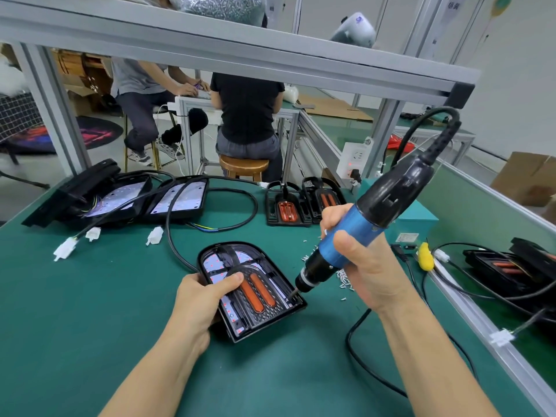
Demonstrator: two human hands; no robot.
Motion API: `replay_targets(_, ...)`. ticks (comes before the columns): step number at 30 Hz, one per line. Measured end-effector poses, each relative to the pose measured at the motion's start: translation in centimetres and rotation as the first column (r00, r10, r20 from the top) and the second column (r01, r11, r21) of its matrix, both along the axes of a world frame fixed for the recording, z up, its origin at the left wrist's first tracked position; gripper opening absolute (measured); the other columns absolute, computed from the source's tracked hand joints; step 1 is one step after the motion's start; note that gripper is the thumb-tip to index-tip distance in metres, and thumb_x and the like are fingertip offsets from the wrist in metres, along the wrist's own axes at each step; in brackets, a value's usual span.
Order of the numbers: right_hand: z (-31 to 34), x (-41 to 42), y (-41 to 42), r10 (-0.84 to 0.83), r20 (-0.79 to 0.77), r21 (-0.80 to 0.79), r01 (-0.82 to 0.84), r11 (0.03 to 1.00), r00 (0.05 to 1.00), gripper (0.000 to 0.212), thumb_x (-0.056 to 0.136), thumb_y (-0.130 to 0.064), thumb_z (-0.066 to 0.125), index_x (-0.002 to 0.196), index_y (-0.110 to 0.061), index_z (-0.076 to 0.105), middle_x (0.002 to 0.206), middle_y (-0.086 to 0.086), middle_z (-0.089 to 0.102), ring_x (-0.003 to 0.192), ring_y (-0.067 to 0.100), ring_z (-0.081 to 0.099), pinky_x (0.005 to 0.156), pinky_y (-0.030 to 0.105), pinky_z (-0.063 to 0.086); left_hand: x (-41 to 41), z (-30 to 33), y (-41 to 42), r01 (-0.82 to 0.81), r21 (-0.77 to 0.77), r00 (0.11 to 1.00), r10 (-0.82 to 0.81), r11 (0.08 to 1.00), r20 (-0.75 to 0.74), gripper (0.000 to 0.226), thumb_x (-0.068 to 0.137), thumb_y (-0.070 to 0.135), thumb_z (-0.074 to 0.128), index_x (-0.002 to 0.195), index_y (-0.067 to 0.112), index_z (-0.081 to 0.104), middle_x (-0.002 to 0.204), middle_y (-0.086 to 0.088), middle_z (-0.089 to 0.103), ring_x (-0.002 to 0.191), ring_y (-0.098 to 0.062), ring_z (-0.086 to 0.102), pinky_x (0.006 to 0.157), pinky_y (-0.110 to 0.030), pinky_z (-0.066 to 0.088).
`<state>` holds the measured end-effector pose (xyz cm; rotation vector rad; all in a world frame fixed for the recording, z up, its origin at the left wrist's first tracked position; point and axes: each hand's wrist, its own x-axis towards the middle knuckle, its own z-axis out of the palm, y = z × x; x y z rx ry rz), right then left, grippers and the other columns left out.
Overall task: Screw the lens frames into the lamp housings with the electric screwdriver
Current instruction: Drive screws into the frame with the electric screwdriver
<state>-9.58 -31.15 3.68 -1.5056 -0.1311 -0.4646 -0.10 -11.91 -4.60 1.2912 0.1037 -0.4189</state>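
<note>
Left hand (207, 299): gripped black arched plastic lamp housing (251, 291), stiff, light.
Right hand (361, 266): gripped blue electric screwdriver (355, 236) mid-barrel, probably top-heavy.

A green counter (90, 311) sits under a grey metal frame (228, 46). Beyond, two people (backs turned) sit on stools (243, 167) at another bench; white walls (517, 70), cardboard boxes (532, 176) nearby.
</note>
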Motion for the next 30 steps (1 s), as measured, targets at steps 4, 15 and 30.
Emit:
replay_targets(4, 0.3, 0.4, -0.4, 0.112, -0.001, 0.045, -0.112, 0.993, 0.994, 0.047, 0.056, -0.037, 0.09, 0.096, -0.026, 0.066, 0.08, -0.006, 0.059, 0.08, 0.014, 0.055, 0.081, 0.028, 0.049, -0.1, 0.2, 0.0, -0.002, -0.001, 1.0, 0.002, 1.0, 0.002, 0.017, 0.075, 0.0, 0.074, 0.085, 0.007, 0.062, 0.067, -0.004, 0.073, 0.056, -0.019, 0.07, 0.046, -0.026, 0.053)
replay_targets(15, 1.3, 1.4, 1.4, -0.043, 0.025, 0.079, 0.04, 0.996, 0.999, 0.045, 0.071, -0.034, 0.08, 0.111, -0.03, 0.061, 0.087, -0.003, 0.057, 0.082, 0.015, 0.055, 0.07, 0.024, 0.051, -0.1, 0.2, 0.0, -0.009, -0.001, 1.0, 0.009, 1.0, 0.0, 0.017, 0.075, 0.001, 0.075, 0.085, 0.008, 0.062, 0.07, -0.004, 0.074, 0.058, -0.019, 0.071, 0.051, -0.026, 0.054)
replay_targets(30, 1.1, 1.4, 3.5, -0.421, 0.059, 0.181, 0.405, 0.896, 0.905, 0.014, 0.07, -0.019, 0.076, 0.073, -0.031, 0.068, 0.065, -0.005, 0.057, 0.062, 0.014, 0.057, 0.065, 0.028, 0.049, 0.0, -0.2, 0.0, -0.013, 0.015, 1.0, 0.014, 1.0, -0.007, 0.021, 0.075, 0.003, 0.076, 0.091, 0.006, 0.064, 0.081, -0.009, 0.074, 0.062, -0.021, 0.071, 0.058, -0.03, 0.056)
